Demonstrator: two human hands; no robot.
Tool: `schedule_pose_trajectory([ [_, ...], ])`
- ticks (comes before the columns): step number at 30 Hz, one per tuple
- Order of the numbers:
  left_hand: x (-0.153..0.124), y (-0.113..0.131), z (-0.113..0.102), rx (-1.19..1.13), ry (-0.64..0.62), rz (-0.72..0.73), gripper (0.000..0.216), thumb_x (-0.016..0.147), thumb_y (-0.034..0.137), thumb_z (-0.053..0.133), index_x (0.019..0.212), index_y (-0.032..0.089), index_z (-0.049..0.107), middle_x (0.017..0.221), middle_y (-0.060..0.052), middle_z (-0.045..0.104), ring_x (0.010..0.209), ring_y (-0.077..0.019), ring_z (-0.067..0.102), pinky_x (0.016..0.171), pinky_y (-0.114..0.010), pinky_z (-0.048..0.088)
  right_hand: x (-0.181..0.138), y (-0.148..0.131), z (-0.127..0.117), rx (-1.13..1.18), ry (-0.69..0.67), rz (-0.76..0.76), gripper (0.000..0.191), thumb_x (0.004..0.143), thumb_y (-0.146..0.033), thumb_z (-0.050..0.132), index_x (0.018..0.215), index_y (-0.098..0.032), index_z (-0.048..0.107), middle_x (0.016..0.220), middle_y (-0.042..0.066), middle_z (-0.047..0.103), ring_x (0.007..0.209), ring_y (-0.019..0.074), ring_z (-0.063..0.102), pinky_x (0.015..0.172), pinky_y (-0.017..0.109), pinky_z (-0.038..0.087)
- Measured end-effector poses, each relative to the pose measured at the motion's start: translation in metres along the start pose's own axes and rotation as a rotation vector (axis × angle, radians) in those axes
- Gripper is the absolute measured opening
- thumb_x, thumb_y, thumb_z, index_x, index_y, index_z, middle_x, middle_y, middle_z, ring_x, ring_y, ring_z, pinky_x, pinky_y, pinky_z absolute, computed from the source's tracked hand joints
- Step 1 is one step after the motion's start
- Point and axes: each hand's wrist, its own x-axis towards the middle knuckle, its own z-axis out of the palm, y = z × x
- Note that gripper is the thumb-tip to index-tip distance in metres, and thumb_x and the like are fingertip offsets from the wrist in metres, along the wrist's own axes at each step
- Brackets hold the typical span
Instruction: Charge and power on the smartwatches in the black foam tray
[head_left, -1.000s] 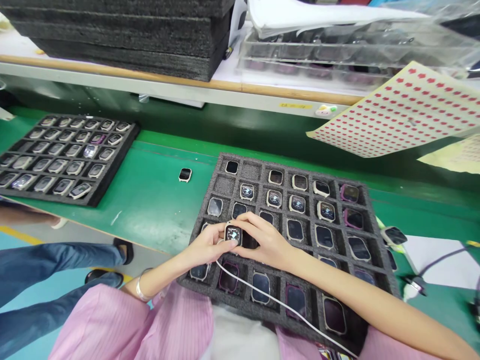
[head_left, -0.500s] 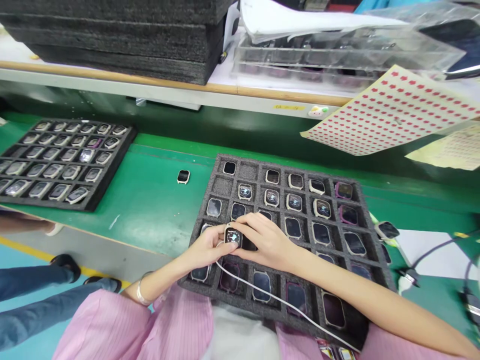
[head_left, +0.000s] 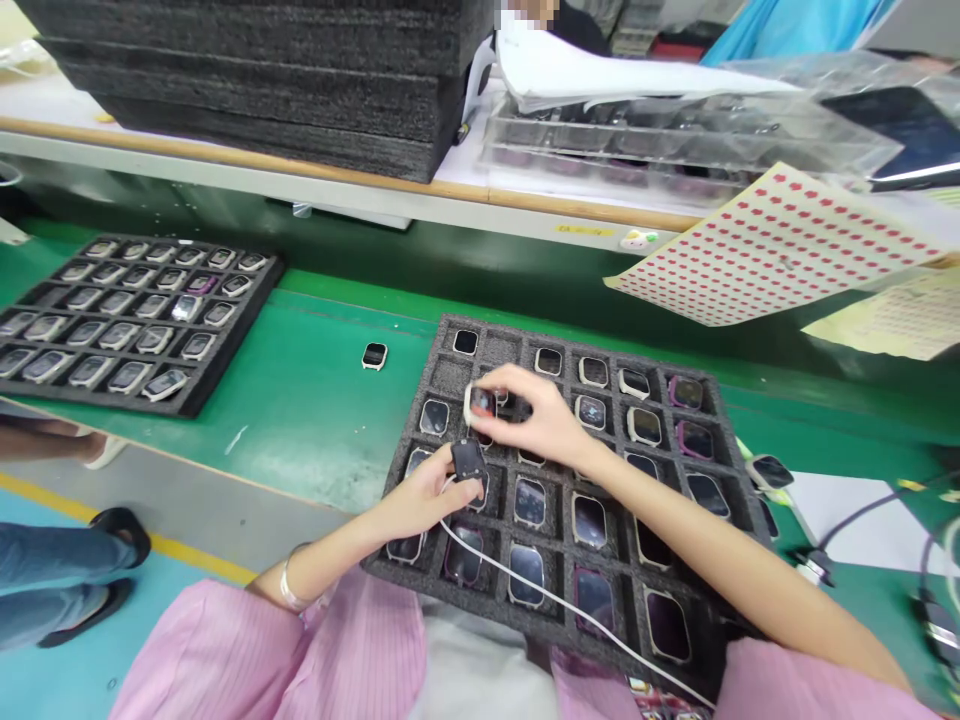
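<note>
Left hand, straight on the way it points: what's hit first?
The left hand would probably meet the right hand first, ahead to its right; heights are unclear, so it might pass beneath, above the foam tray.

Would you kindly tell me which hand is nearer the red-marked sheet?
Right. The right hand is below and left of the sheet; the left hand, lower and farther left.

we see a black pile (head_left: 255,90) on the shelf (head_left: 300,182), a sheet with red marks (head_left: 780,245), and someone's blue jeans (head_left: 60,550).
</note>
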Motion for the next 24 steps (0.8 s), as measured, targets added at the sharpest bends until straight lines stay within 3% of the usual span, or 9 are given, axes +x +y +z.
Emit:
schedule_pose_trajectory([
  [2, -0.002, 0.004, 0.002, -0.009, 0.013, -0.039, 0.039, 0.080, 0.049, 0.063, 0.095, 0.015, 0.053, 0.084, -0.003, 0.056, 0.081, -0.0144, 0.052, 0.078, -0.028, 0.043, 0.019, 0.019, 0.009, -0.160, 0.035, 0.108, 0.025, 0.082, -0.032, 0.066, 0.100, -0.015, 0.061, 0.093, 0.008, 0.064, 0.085, 0.0210, 0.060, 0.075, 0.034, 0.050],
  [6, -0.013, 0.008, 0.004, 0.025, -0.026, -0.101, 0.034, 0.081, 0.043, 0.064, 0.097, 0.016, 0.053, 0.089, -0.004, 0.058, 0.085, -0.0152, 0.053, 0.074, -0.026, 0.042, 0.040, 0.034, 0.032, -0.384, -0.062, 0.139, 0.033, 0.080, -0.033, 0.069, 0.106, -0.013, 0.062, 0.103, 0.014, 0.061, 0.095, 0.0304, 0.055, 0.081, 0.045, 0.046],
  [9, -0.026, 0.006, 0.003, 0.013, -0.074, -0.149, 0.035, 0.083, 0.041, 0.063, 0.104, 0.015, 0.053, 0.093, -0.004, 0.059, 0.069, -0.0100, 0.052, 0.061, -0.023, 0.041, 0.038, 0.019, 0.038, -0.443, -0.063, 0.144, 0.039, 0.084, -0.028, 0.065, 0.117, -0.010, 0.057, 0.114, 0.019, 0.055, 0.101, 0.0347, 0.050, 0.082, 0.050, 0.043],
  [12, -0.033, 0.003, 0.000, -0.025, -0.046, -0.198, 0.035, 0.084, 0.041, 0.061, 0.105, 0.016, 0.050, 0.095, -0.004, 0.061, 0.045, -0.0011, 0.039, 0.042, -0.019, 0.029, 0.031, -0.005, 0.037, -0.505, -0.256, 0.090, 0.029, 0.085, -0.030, 0.064, 0.107, -0.011, 0.061, 0.105, 0.017, 0.056, 0.098, 0.0317, 0.052, 0.081, 0.046, 0.044],
  [15, -0.030, 0.002, 0.000, -0.077, 0.021, -0.209, 0.035, 0.082, 0.043, 0.063, 0.099, 0.016, 0.048, 0.095, -0.004, 0.062, 0.038, 0.0016, 0.035, 0.035, -0.019, 0.021, 0.028, -0.020, 0.037, -0.524, -0.420, 0.030, 0.025, 0.082, -0.030, 0.068, 0.093, -0.008, 0.064, 0.099, 0.017, 0.056, 0.092, 0.0297, 0.055, 0.075, 0.042, 0.047],
  [20, -0.020, 0.001, -0.002, -0.135, 0.067, -0.168, 0.037, 0.078, 0.041, 0.068, 0.098, 0.016, 0.049, 0.091, -0.002, 0.063, 0.037, 0.0015, 0.037, 0.035, -0.019, 0.021, 0.032, -0.014, 0.041, -0.508, -0.444, -0.049, 0.024, 0.075, -0.029, 0.075, 0.086, -0.010, 0.064, 0.101, 0.016, 0.054, 0.090, 0.0303, 0.055, 0.068, 0.041, 0.049],
  [24, -0.019, 0.001, -0.005, -0.166, 0.088, -0.168, 0.038, 0.076, 0.037, 0.071, 0.099, 0.016, 0.049, 0.096, -0.004, 0.063, 0.037, 0.0016, 0.039, 0.035, -0.018, 0.023, 0.034, -0.005, 0.038, -0.398, -0.308, 0.018, 0.026, 0.071, -0.027, 0.077, 0.089, -0.013, 0.063, 0.100, 0.013, 0.056, 0.089, 0.0298, 0.058, 0.071, 0.043, 0.051],
])
